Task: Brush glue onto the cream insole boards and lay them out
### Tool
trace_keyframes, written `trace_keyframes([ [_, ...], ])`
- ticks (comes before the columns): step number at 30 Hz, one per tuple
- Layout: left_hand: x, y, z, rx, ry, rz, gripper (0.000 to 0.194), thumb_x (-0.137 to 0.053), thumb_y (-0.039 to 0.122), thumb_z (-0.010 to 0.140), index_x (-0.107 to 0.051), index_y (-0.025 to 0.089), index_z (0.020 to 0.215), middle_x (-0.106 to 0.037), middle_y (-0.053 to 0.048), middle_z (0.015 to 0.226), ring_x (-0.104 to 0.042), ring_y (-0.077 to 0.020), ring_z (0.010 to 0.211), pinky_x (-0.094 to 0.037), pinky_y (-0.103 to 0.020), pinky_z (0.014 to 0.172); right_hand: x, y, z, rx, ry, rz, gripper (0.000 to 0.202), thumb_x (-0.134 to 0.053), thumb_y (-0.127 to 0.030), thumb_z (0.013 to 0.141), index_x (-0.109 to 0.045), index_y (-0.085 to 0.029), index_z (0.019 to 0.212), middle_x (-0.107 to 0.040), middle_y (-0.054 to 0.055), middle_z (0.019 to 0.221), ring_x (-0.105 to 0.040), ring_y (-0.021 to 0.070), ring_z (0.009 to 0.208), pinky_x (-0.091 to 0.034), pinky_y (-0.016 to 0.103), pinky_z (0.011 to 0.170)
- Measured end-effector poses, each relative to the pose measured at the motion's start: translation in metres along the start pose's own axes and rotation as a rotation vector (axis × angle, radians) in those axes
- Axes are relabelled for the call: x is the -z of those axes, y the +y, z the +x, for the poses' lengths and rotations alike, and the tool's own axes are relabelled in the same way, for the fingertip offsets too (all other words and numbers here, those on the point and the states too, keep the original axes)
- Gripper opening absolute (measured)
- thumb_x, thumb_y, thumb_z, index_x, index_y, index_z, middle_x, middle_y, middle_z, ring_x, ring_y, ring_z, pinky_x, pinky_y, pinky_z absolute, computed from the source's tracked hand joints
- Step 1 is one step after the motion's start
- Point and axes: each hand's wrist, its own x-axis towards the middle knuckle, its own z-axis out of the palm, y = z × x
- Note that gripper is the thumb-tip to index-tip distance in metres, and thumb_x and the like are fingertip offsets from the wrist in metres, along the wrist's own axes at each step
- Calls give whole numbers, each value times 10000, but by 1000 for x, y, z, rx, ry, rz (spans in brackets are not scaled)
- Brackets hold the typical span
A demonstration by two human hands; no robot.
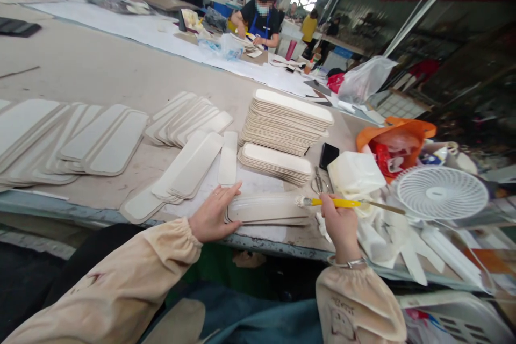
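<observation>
My right hand (338, 220) grips the yellow handle of a brush (336, 202). Its whitish bristles rest at the right part of a low pile of long pale panels (262, 209) near the table edge. A wet-looking streak runs along the top panel. My left hand (215, 210) lies at the pile's left end, thumb and fingers apart, holding nothing. Just beyond are a smaller stack of panels (278, 161) and a tall stack (286, 118). A single narrow strip (228, 158) lies past my left fingertips, beside fanned panels (193, 164).
More overlapping panels (116, 140) spread to the left. At right are scissors (320, 180), a black phone-like object (329, 156), a white block-shaped container (357, 172), a white round fan (441, 193) and an orange bag (397, 140). A masked person (264, 16) works across the table.
</observation>
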Motion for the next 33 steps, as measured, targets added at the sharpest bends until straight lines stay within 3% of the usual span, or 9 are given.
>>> trace_keyframes([
  [3, 0, 1, 0, -3, 2, 13, 936, -664, 351, 740, -139, 169, 1494, -546, -139, 1308, -473, -314, 1240, -235, -553, 1134, 3, -2, -3, 38, 49, 0, 397, -493, -551, 839, -639, -193, 747, -563, 21, 523, -547, 208, 564, -366, 308, 559],
  [5, 0, 2, 0, -10, 6, 18, 925, -657, 344, 747, -136, 170, 1491, -539, -142, 1314, -470, -311, 1242, -242, -552, 1130, 0, -10, -12, 35, 15, 122, 374, -518, -538, 842, -633, -186, 783, -534, 2, 513, -516, 182, 535, -357, 289, 532],
  [10, 0, 1, -1, -23, -8, 15, 952, -672, 371, 740, -117, 176, 1489, -511, -148, 1339, -451, -307, 1260, -226, -560, 1133, -26, -50, -49, -63, -315, 617, 341, -537, -518, 867, -584, -180, 853, -456, -60, 468, -391, 101, 418, -284, 227, 425],
  [13, 0, 0, -1, -16, -17, 11, 975, -682, 399, 734, -108, 182, 1491, -498, -153, 1348, -455, -305, 1254, -232, -557, 1129, -47, -72, -68, -41, -502, 714, 330, -532, -510, 880, -566, -183, 847, -472, -63, 481, -406, 92, 439, -317, 215, 453],
  [17, 1, 1, -1, -17, -22, 11, 979, -678, 388, 738, -92, 182, 1495, -513, -147, 1323, -468, -305, 1235, -245, -555, 1119, -66, -80, -73, -1, -598, 697, 309, -517, -491, 895, -530, -199, 795, -462, -73, 470, -405, 91, 444, -331, 219, 481],
  [23, -1, 0, -1, -24, -11, 14, 968, -673, 371, 741, -96, 176, 1494, -524, -140, 1313, -462, -304, 1245, -232, -547, 1131, -46, -65, -54, 46, -537, 475, 323, -518, -477, 889, -525, -207, 712, -480, -64, 467, -450, 109, 464, -360, 240, 532],
  [33, 0, -2, -1, -26, -14, 51, 884, -659, 367, 757, -176, 166, 1470, -526, -149, 1326, -466, -305, 1254, -229, -563, 1141, 0, -13, -14, -11, -210, 141, 391, -494, -529, 840, -546, -213, 616, -531, -16, 460, -557, 184, 531, -407, 301, 618],
])
